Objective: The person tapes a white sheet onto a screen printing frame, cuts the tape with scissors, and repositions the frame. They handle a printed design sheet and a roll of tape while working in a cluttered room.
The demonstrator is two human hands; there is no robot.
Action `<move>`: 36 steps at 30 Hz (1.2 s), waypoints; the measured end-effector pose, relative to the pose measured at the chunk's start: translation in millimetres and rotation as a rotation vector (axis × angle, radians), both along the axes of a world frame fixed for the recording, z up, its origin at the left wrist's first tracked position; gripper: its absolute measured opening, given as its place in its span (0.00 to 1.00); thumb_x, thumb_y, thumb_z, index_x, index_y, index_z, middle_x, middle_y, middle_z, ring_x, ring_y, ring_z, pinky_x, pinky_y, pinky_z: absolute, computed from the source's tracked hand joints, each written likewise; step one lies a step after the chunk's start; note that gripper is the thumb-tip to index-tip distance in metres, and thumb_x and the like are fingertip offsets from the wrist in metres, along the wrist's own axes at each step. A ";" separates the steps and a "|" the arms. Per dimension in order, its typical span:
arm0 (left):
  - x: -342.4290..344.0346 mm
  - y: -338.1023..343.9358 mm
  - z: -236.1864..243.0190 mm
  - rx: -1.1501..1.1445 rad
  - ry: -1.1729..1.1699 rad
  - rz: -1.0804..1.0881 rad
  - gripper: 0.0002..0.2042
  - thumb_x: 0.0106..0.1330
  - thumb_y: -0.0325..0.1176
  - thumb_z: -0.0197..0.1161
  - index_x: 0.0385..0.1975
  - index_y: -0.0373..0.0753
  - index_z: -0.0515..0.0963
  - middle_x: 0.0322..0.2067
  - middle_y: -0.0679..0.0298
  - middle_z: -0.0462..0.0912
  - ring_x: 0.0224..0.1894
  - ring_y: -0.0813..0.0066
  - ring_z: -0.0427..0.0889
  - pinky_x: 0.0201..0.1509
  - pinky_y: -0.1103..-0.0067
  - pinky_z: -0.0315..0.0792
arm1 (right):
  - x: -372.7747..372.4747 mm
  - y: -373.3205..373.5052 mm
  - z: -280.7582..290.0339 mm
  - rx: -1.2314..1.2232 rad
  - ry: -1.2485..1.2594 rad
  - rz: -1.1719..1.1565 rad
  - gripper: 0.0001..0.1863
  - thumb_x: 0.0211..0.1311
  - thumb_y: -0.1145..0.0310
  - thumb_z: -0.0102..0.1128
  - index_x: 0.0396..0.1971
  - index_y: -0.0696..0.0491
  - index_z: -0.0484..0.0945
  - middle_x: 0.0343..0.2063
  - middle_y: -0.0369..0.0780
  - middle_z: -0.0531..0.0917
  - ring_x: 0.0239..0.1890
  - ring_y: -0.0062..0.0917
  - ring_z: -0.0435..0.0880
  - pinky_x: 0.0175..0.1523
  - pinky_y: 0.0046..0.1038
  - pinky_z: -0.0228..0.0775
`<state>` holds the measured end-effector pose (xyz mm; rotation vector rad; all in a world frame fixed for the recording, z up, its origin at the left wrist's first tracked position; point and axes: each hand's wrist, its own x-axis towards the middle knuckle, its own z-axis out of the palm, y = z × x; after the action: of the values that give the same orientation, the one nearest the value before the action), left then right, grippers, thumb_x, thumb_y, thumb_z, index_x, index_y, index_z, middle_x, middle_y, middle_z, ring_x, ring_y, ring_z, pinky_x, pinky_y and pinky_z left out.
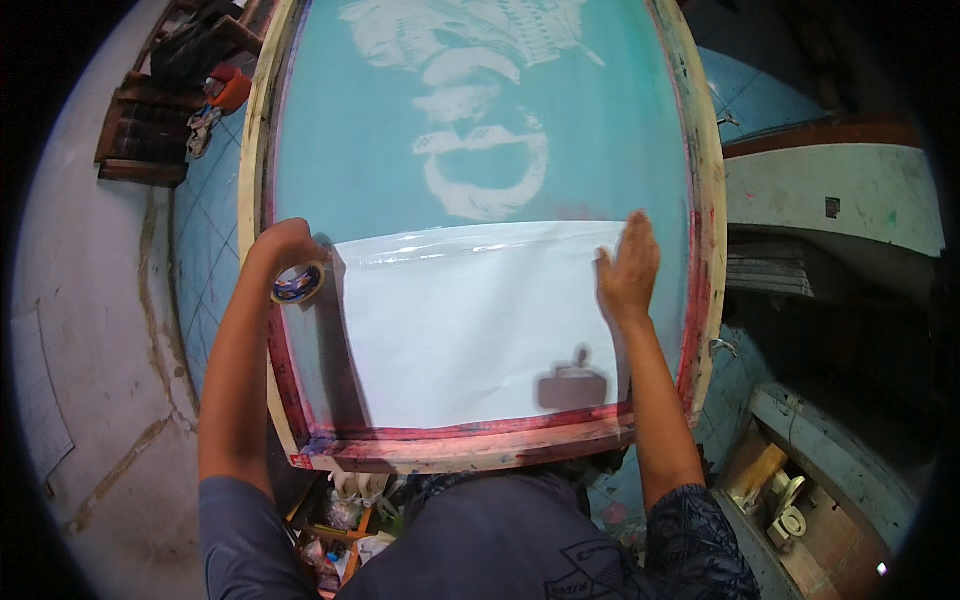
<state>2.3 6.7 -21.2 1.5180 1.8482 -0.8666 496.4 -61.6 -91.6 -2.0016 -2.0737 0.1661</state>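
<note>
A large wooden-framed printing screen [340, 130] with teal mesh lies before me, a pale printed figure in its far part. White paper [470, 340] covers the near part of the mesh. Along the paper's far edge runs a shiny strip of clear tape [430, 241]. My left hand [288, 243] is closed at the paper's far left corner, with a roll of tape [298, 284] hanging at its palm. At the right edge of the paper my right hand [630, 268] lies flat, fingers stretched out and pointing away from me.
Red-stained wooden bars [470, 440] form the screen's near rim. Left of it are blue floor tiles, a small dark wooden cabinet [150, 130] and a red container [228, 88]. A shelf with stacked sheets [770, 268] stands at right. Boxes of odds and ends [340, 515] sit below.
</note>
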 end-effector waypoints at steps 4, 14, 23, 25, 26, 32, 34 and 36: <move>6.5 1.0 3.0 -0.003 0.038 -0.015 0.27 0.47 0.50 0.70 0.35 0.28 0.82 0.36 0.43 0.83 0.38 0.52 0.84 0.43 0.67 0.76 | -19.6 -9.2 -6.6 -0.246 -0.173 0.136 0.44 0.65 0.45 0.47 0.69 0.62 0.47 0.71 0.50 0.49 0.74 0.42 0.42 0.74 0.47 0.30; 6.7 -2.2 -0.3 0.045 0.046 -0.004 0.25 0.46 0.49 0.69 0.35 0.30 0.83 0.36 0.45 0.84 0.38 0.54 0.84 0.43 0.68 0.76 | -88.1 -11.5 -10.9 -0.281 -0.138 0.110 0.55 0.59 0.36 0.51 0.69 0.66 0.44 0.71 0.53 0.45 0.74 0.42 0.38 0.73 0.49 0.27; 4.7 -6.5 2.6 0.069 0.014 -0.038 0.23 0.48 0.49 0.68 0.35 0.34 0.84 0.37 0.47 0.84 0.40 0.54 0.84 0.44 0.67 0.76 | -256.4 -28.1 -16.6 -0.224 -0.025 0.327 0.56 0.60 0.27 0.34 0.69 0.66 0.44 0.71 0.53 0.43 0.74 0.44 0.35 0.73 0.48 0.27; 8.5 -5.0 0.5 0.030 0.090 0.036 0.24 0.49 0.49 0.68 0.40 0.36 0.83 0.42 0.51 0.84 0.45 0.56 0.83 0.48 0.68 0.76 | -281.9 -31.2 -17.1 -0.207 -0.001 0.357 0.56 0.60 0.27 0.33 0.69 0.65 0.44 0.71 0.53 0.44 0.74 0.44 0.35 0.73 0.48 0.27; 6.4 -4.6 -5.2 0.016 0.106 0.041 0.24 0.49 0.48 0.68 0.41 0.38 0.83 0.44 0.54 0.84 0.47 0.58 0.83 0.50 0.69 0.76 | -291.3 -30.3 -16.3 -0.208 0.015 0.357 0.55 0.60 0.27 0.33 0.69 0.65 0.45 0.71 0.53 0.44 0.74 0.43 0.36 0.73 0.48 0.27; 5.1 -6.8 -7.0 -0.016 0.080 0.023 0.22 0.51 0.46 0.66 0.44 0.39 0.83 0.47 0.54 0.82 0.50 0.59 0.82 0.51 0.68 0.75 | -337.9 -34.4 -14.6 -0.183 0.049 0.491 0.51 0.62 0.33 0.41 0.69 0.64 0.48 0.71 0.51 0.48 0.75 0.39 0.38 0.74 0.46 0.28; 7.4 -8.4 -4.5 0.013 0.069 0.027 0.23 0.51 0.47 0.66 0.42 0.37 0.82 0.45 0.52 0.83 0.47 0.57 0.83 0.50 0.68 0.76 | -344.0 -35.9 -16.2 -0.202 -0.027 0.470 0.51 0.62 0.34 0.43 0.69 0.64 0.48 0.71 0.51 0.48 0.75 0.39 0.38 0.74 0.46 0.27; 7.4 -10.8 2.4 0.079 0.037 0.023 0.26 0.49 0.50 0.67 0.39 0.31 0.82 0.40 0.47 0.84 0.42 0.54 0.84 0.46 0.69 0.77 | -340.4 -35.1 -19.5 -0.188 0.055 0.473 0.51 0.62 0.35 0.44 0.69 0.64 0.48 0.71 0.51 0.47 0.75 0.39 0.38 0.74 0.45 0.26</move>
<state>9.7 -4.1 -18.8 1.5344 1.9432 -0.8254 156.0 -96.6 -111.1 -1.5357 -2.5396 0.5132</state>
